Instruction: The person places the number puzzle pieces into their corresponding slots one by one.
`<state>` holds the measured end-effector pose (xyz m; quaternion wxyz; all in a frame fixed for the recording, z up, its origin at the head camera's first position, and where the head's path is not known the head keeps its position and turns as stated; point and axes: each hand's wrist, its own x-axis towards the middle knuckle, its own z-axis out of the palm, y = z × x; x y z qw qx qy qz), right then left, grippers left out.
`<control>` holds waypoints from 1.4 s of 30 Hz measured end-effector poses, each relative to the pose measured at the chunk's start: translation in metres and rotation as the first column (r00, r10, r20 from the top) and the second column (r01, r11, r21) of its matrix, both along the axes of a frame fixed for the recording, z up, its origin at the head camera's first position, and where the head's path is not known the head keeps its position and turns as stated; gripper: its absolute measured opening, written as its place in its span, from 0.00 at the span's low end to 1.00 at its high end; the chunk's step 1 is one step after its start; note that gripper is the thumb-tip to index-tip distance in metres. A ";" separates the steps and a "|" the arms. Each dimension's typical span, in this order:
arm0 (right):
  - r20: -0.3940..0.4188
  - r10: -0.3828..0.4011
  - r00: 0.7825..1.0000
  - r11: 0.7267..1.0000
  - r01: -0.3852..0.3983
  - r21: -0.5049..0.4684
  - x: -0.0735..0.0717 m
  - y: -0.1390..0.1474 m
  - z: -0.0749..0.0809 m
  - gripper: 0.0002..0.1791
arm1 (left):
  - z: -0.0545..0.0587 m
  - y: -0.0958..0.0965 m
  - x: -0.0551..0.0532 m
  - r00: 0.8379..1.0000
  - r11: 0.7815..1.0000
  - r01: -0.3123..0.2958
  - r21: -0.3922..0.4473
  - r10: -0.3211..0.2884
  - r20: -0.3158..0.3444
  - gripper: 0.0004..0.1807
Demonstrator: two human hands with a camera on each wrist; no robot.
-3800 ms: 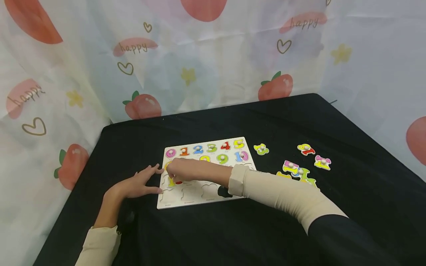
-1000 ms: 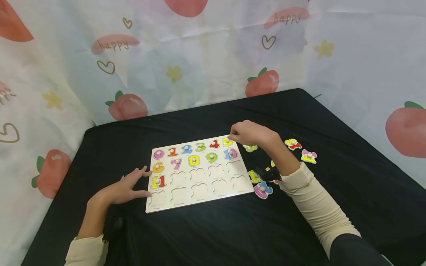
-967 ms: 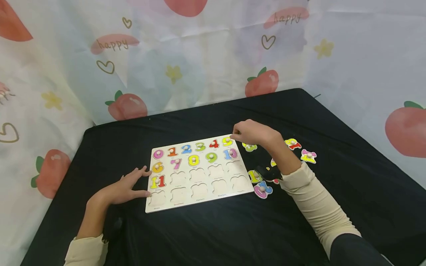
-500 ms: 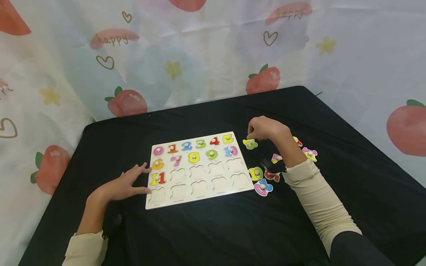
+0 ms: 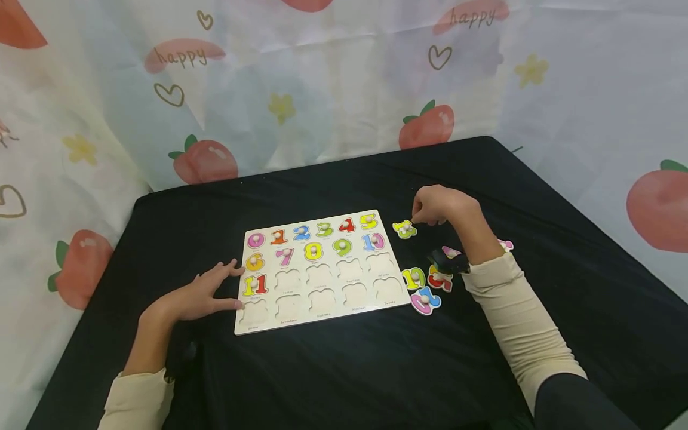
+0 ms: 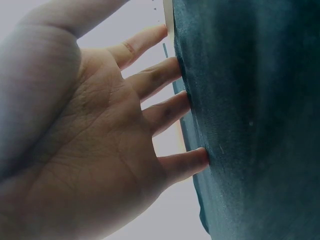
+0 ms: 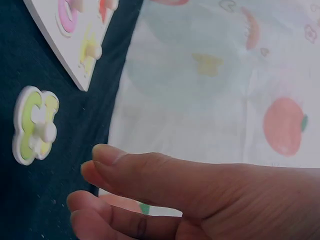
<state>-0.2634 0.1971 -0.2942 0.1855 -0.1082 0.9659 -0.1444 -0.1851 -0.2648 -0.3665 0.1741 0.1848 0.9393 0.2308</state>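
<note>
A pale number puzzle board (image 5: 338, 298) lies on the black cloth, with knobbed numbers 0 to 11 set in it and vacant recesses along its two lower rows. My left hand (image 5: 196, 298) rests at its left edge, thumb and fingers spread; the left wrist view shows straight fingers (image 6: 167, 114) at the edge. My right hand (image 5: 443, 206) is just right of a yellow-and-green number piece (image 5: 405, 229) with a white knob. In the right wrist view that piece (image 7: 35, 126) lies apart from the loosely bent fingers (image 7: 110, 155), which hold nothing.
Right of the board lie a yellow-and-green piece (image 5: 414, 278), a red-and-yellow piece (image 5: 441, 278) and a blue-and-pink piece (image 5: 425, 300). The right wrist and forearm partly cover other pieces, including a pink one (image 5: 506, 245). A fruit-printed curtain (image 5: 333, 107) stands behind the table.
My right hand, earlier at the 11 on the board, has passed the board's upper right corner and moved right, uncovering the yellow-and-green piece. My left hand stays at the board's edge.
</note>
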 end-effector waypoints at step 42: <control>0.256 0.060 0.965 0.997 -0.068 0.026 0.058 0.062 -0.022 0.07 | 0.001 -0.001 -0.003 0.999 0.999 0.035 0.007 -0.035 0.002 0.48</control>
